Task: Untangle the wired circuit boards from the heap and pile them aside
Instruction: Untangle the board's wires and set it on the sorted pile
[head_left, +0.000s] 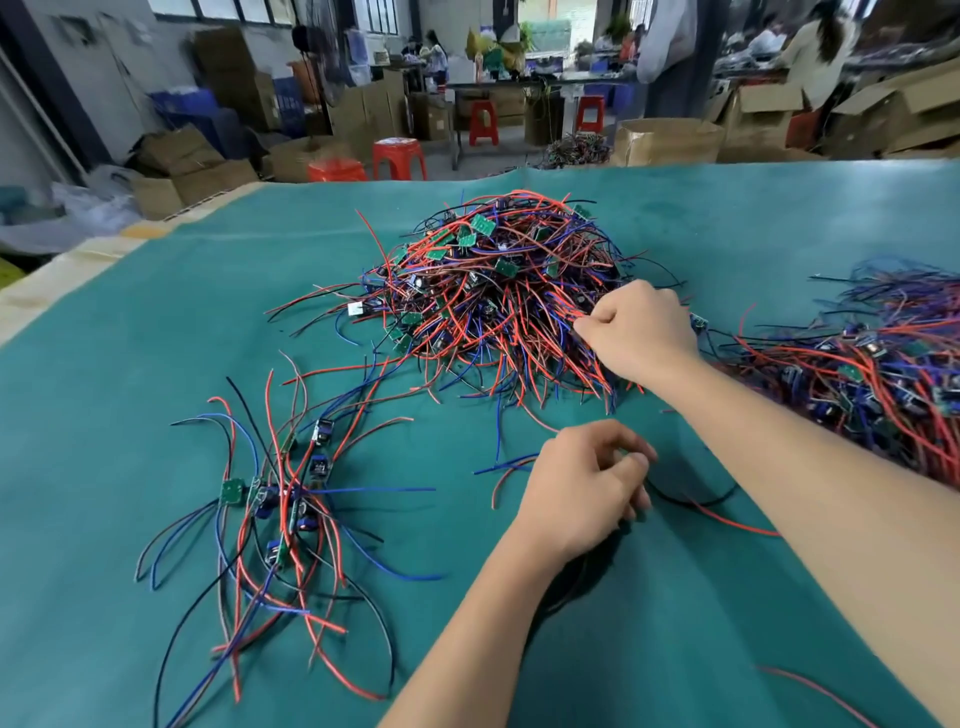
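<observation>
Red and blue wires fill the heap (509, 291), where our right hand (641, 332) pinches strands to free a board. Our left hand (584, 491), fingers curled round loose wires, steadies them; sorted boards (280, 509) lie left.

The right-hand pile (878, 374) of wired boards runs off the picture's right edge. The left hand (582, 493) hides whatever its curled fingers hold. The right hand (641, 332) covers its own fingertips. The background people are blurred.

Tangled red-blue wired heap (498, 291) mid-table; small sorted pile (280, 509) lower left.
</observation>
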